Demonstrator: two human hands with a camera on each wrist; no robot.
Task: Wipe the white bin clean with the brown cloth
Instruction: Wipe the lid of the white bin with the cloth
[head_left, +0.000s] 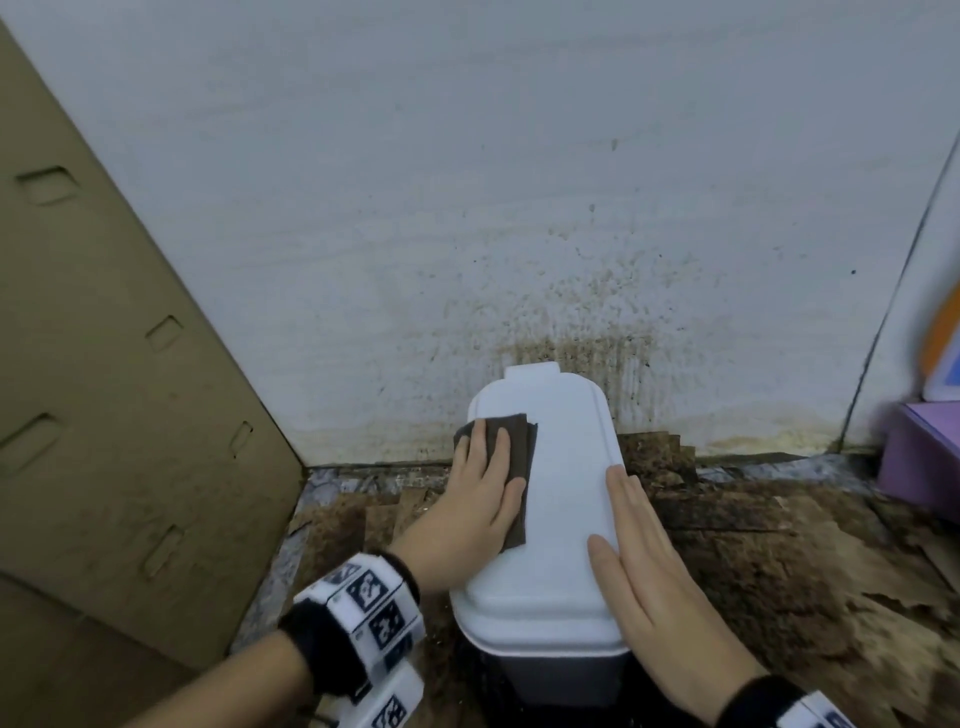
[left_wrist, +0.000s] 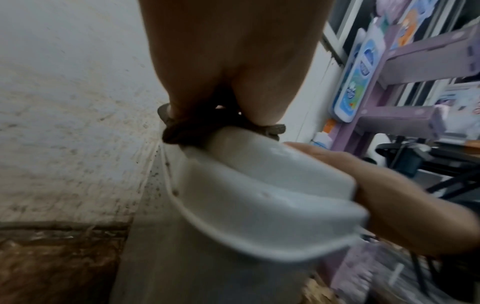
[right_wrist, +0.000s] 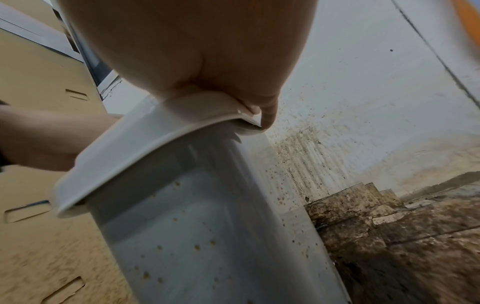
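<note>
Brown folded cloth (head_left: 511, 483), soft and pliant, lies pressed under the flat, straight-fingered left hand (head_left: 480, 501) on the lid of the tall white plastic bin (head_left: 558, 499), a light, likely tippy shell steadied by the flat right hand (head_left: 649, 587) along the lid's right edge.

Soft even indoor light, faint shadows, wide-angle bending at edges, wrist views blurred and dimmer, slight compression softness

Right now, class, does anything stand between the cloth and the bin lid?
Nothing visible does. The left hand presses the brown cloth flat on the white bin lid; the right hand rests along its right edge.
</note>
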